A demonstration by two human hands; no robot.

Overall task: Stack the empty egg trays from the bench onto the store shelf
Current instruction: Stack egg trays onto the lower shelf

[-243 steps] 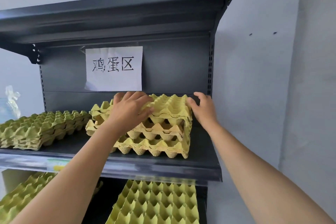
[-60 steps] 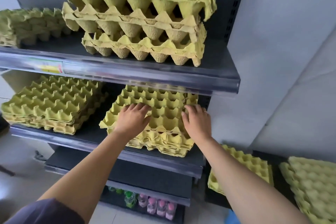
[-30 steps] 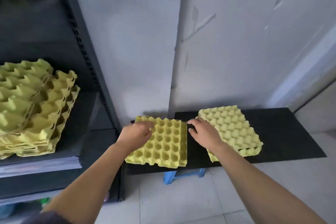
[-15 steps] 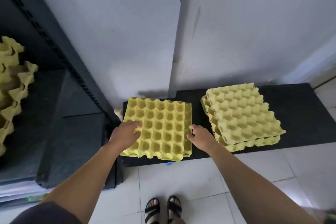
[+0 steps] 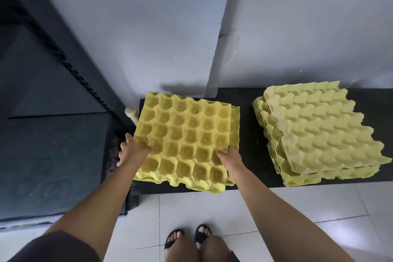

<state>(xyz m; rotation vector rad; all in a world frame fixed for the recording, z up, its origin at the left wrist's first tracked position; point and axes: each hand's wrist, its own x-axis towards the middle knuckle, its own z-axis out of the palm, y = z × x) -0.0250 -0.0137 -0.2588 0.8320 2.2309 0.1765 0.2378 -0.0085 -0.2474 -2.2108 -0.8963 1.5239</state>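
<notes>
A yellow egg tray [image 5: 187,134], cups up, lies at the left end of the black bench [image 5: 248,140], with at least one more tray under it. My left hand [image 5: 130,150] grips its left edge, fingers under the rim. My right hand [image 5: 228,155] grips its near right edge, thumb on top. The tray's near edge is tilted up off the one below. A second stack of pale yellow trays [image 5: 319,134], bumps up, sits further right on the bench. The dark store shelf [image 5: 51,155] is to the left.
A grey wall with a corner column rises behind the bench. A wooden handle end [image 5: 130,112] pokes up between shelf and bench. White floor tiles and my sandalled feet [image 5: 189,238] are below. The shelf upright [image 5: 70,64] runs diagonally at left.
I moved from the shelf stacks down to the bench. In the last half second both hands shifted from resting on the left tray to gripping its edges, and its near edge lifted.
</notes>
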